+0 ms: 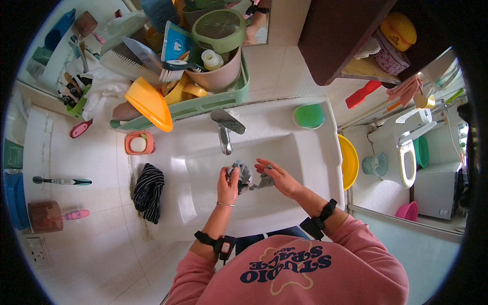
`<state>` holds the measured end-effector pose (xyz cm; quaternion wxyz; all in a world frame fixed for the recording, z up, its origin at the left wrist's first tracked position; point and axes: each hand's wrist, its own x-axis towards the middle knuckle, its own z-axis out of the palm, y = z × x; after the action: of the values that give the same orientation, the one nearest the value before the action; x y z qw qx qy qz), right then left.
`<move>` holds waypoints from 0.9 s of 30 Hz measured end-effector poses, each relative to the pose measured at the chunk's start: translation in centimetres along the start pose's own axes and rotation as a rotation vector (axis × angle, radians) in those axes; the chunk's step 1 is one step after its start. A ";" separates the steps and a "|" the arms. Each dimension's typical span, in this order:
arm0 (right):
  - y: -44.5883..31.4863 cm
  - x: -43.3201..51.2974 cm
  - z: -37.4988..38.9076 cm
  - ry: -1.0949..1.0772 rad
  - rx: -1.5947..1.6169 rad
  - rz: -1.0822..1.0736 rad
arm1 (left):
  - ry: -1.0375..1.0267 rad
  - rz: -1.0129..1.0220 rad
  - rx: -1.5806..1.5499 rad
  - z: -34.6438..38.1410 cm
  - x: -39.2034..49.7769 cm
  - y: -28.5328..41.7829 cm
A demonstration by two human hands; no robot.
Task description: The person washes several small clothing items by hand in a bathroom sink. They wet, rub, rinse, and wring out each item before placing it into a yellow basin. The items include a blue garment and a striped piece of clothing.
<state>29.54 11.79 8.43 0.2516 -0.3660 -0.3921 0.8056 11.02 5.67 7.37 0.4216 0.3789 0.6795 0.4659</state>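
Bunched wet-looking grey cloth (pixel 244 173) is gripped in my left hand (pixel 227 190), which wears a thin bangle and has its thumb lying along the fabric. Close by, my right hand (pixel 285 183) has its fingers stretched out, and grey fabric (pixel 265 181) hangs at its palm with a small tip poking up between thumb and fingers. Whether both bits of fabric are one piece cannot be told. Both hands are above the white sink (pixel 213 213), just in front of the chrome faucet (pixel 225 143). No water stream is visible from the spout.
Black striped cloth (pixel 148 194) lies on the sink's left rim. A coral soap dish (pixel 151 146) holds white soap (pixel 138 145). A green block (pixel 309 115) sits at the back right corner. Behind stands a crowded green basket (pixel 213 103). A yellow basin (pixel 347 162) is beyond the right edge.
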 end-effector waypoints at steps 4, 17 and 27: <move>0.2 0.2 0.2 0.072 -0.224 0.103 | -0.111 0.212 0.064 1.2 -0.5 -0.2; 0.2 -0.1 -2.2 0.237 -0.559 0.070 | -0.178 -0.165 -0.019 -0.4 -0.4 -0.8; -0.9 -1.3 0.4 -0.019 -0.469 -0.029 | -0.269 0.469 0.476 1.8 -0.3 0.2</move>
<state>30.13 11.19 9.87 0.1676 -0.4010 -0.5763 0.6921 12.77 6.04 7.22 0.2889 0.6699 0.6021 0.3245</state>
